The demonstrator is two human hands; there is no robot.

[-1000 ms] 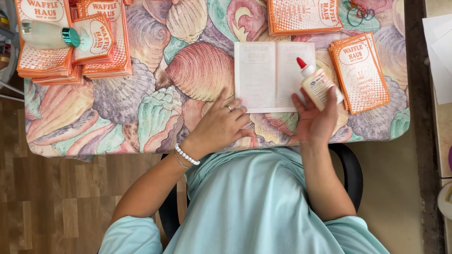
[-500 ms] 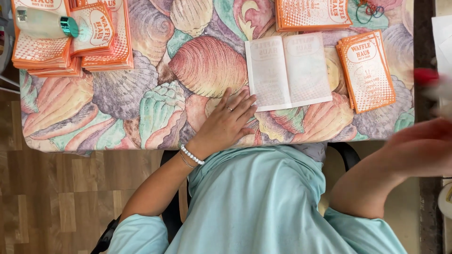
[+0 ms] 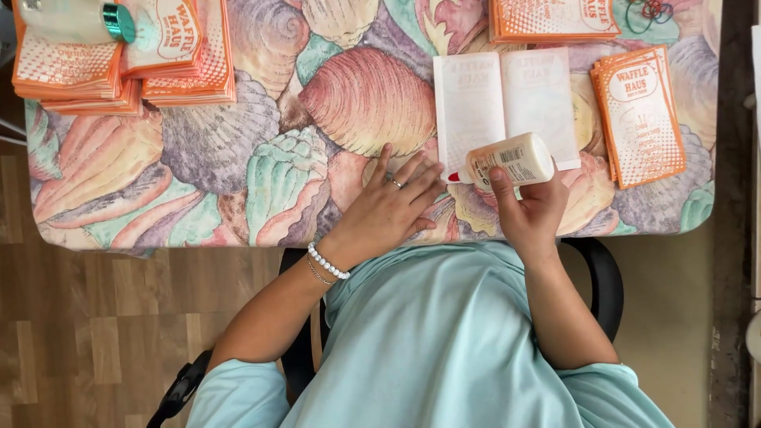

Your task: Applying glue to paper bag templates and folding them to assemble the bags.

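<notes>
- White glue bottle (image 3: 509, 161) lies sideways in the right hand (image 3: 529, 208), fingers wrapped round its body, red tip pointing left over the lower left corner of the open white booklet (image 3: 507, 107).
- Left hand (image 3: 392, 208) rests flat on the shell-print bench (image 3: 238, 182), fingers released and spread, just beside the booklet.
- Judgement — tilt the tip down, squeeze lightly, run a thin line; pin the page with the flat hand.
- Orange booklet stacks (image 3: 638, 115) sit near — keep glue off them.
</notes>
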